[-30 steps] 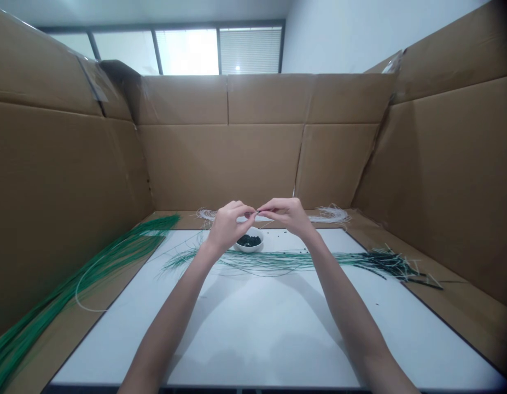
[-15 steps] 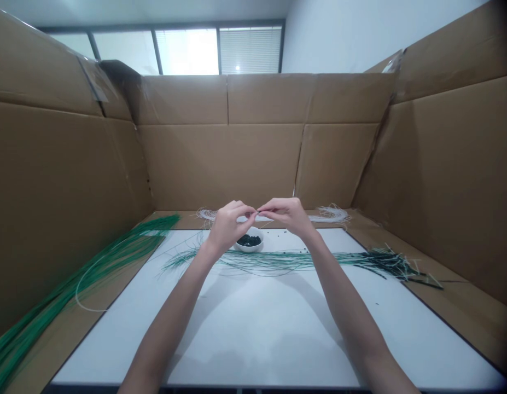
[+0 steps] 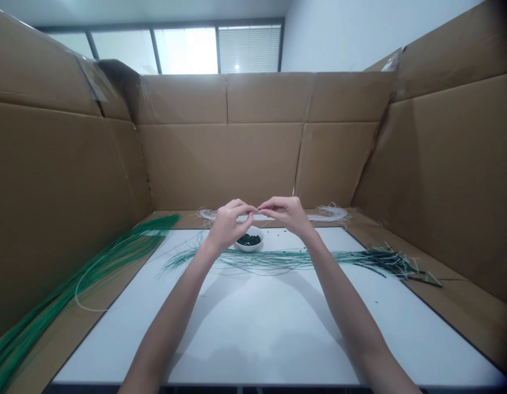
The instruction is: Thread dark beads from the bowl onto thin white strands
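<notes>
Above a small white bowl (image 3: 249, 248), my left hand (image 3: 231, 223) and my right hand (image 3: 286, 214) meet fingertip to fingertip. Both are pinched closed on something tiny and dark between them, too small to name. A thin pale strand seems to run back from my left fingers. Small black pieces (image 3: 249, 239) fill part of the bowl. Just on the near side of it, a bundle of thin green wires (image 3: 273, 259) lies across the white board (image 3: 261, 328), its right end (image 3: 392, 262) tipped with black pieces and pale ends.
Long green strands (image 3: 93, 273) lie along the left side. Coiled white strands (image 3: 331, 213) rest at the back, behind my hands. Tall cardboard walls (image 3: 220, 164) stand at the back and both sides. A few black specks (image 3: 377, 302) are scattered on the board.
My fingertips have shifted very slightly and stay together over the bowl. Everything else lies as before.
</notes>
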Demonstrator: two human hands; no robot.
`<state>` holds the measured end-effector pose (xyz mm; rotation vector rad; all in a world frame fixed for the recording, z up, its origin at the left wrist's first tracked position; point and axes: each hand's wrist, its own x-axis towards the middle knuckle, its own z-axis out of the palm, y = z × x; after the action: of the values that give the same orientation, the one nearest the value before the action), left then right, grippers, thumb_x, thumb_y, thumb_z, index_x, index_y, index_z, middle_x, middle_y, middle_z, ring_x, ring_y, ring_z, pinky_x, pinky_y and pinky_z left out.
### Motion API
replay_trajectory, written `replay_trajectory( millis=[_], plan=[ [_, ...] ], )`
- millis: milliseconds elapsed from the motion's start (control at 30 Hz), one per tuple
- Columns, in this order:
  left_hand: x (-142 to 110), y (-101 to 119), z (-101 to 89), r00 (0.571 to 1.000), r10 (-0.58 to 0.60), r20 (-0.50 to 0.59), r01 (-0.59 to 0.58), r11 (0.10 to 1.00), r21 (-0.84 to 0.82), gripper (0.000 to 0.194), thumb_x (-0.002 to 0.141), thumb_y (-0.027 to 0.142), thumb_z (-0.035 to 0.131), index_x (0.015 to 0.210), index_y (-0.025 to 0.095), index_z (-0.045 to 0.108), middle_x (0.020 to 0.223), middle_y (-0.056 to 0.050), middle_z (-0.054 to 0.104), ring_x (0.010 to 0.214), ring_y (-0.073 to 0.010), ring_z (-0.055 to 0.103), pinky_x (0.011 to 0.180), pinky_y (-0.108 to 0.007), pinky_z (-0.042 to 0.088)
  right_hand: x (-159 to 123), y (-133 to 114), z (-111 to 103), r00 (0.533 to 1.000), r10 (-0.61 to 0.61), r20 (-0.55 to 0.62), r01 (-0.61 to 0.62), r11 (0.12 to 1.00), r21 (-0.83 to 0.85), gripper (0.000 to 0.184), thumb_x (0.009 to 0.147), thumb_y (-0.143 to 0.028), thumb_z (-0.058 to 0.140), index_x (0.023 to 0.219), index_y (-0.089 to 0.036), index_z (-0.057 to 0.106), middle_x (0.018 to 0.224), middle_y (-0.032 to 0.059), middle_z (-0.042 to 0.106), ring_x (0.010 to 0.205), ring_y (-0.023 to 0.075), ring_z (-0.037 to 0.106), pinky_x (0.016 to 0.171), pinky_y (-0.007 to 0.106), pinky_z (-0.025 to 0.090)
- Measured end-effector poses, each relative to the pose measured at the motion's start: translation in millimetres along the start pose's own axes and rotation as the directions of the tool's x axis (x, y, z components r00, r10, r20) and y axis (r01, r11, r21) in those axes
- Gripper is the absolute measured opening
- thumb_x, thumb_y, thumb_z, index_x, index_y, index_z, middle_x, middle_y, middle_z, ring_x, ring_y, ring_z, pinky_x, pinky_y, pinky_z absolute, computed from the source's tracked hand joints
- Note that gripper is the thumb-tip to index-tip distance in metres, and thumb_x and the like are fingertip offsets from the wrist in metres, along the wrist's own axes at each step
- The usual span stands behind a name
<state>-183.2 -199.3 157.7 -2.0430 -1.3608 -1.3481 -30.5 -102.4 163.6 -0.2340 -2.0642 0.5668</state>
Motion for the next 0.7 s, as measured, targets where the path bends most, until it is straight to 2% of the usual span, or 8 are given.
replay_trajectory(
  millis=[167, 367, 500, 600, 700],
  plan=[
    [0.2, -5.0, -0.2, 0.997, -0.059, 0.04, 0.062, 0.995, -0.075, 0.023, 0.083, 0.016, 0.048, 0.097, 0.019, 0.066, 0.075, -0.001, 0.056, 0.063, -0.0082, 0.05, 0.058, -0.019, 0.041, 0.4, 0.5, 0.2, 0.998, 0.053, -0.017, -0.052, 0.997, 0.056, 0.016, 0.069, -0.033, 0.067, 0.071, -0.017, 0.069, 0.066, 0.0031, 0.067, 0.059, 0.0124, 0.059, 0.057, 0.024, 0.047],
    [1.0, -5.7, -2.8, 0.987, -0.125, 0.104, 0.142, 0.974, -0.178, 0.034, 0.081, 0.018, 0.052, 0.115, 0.02, 0.055, 0.071, 0.001, 0.059, 0.06, -0.0082, 0.048, 0.058, -0.02, 0.041, 0.0, 1.6, -2.4, 0.991, 0.086, 0.107, -0.103, 0.981, 0.162, 0.017, 0.071, -0.032, 0.064, 0.078, -0.019, 0.07, 0.07, 0.0024, 0.066, 0.064, 0.0124, 0.059, 0.058, 0.024, 0.047],
    [0.6, -6.3, -1.7, 0.972, -0.148, 0.184, 0.187, 0.959, -0.212, 0.031, 0.081, 0.021, 0.053, 0.112, 0.019, 0.057, 0.07, 0.001, 0.061, 0.058, -0.0078, 0.049, 0.058, -0.019, 0.041, 0.4, 3.6, 0.1, 0.99, 0.111, 0.084, -0.123, 0.982, 0.141, 0.014, 0.071, -0.029, 0.063, 0.076, -0.018, 0.07, 0.069, 0.0024, 0.066, 0.062, 0.0115, 0.058, 0.056, 0.023, 0.046],
    [-0.5, -7.6, 3.4, 0.976, -0.152, 0.155, 0.177, 0.97, -0.168, 0.025, 0.08, 0.024, 0.055, 0.105, 0.019, 0.06, 0.071, 0.001, 0.061, 0.058, -0.0081, 0.049, 0.059, -0.019, 0.041, 0.9, 4.9, 3.4, 0.99, 0.141, 0.027, -0.143, 0.985, 0.096, 0.015, 0.069, -0.029, 0.065, 0.074, -0.016, 0.07, 0.069, 0.0035, 0.067, 0.061, 0.0125, 0.059, 0.057, 0.024, 0.046],
    [-1.6, -7.7, 9.1, 0.988, -0.132, 0.076, 0.137, 0.988, -0.072, 0.018, 0.08, 0.028, 0.057, 0.094, 0.021, 0.065, 0.068, 0.001, 0.059, 0.057, -0.0081, 0.048, 0.058, -0.02, 0.04, 1.0, 4.4, 5.2, 0.988, 0.154, -0.003, -0.153, 0.986, 0.067, 0.019, 0.068, -0.034, 0.066, 0.072, -0.016, 0.07, 0.067, 0.0042, 0.068, 0.062, 0.0142, 0.061, 0.057, 0.024, 0.047]
  ],
)
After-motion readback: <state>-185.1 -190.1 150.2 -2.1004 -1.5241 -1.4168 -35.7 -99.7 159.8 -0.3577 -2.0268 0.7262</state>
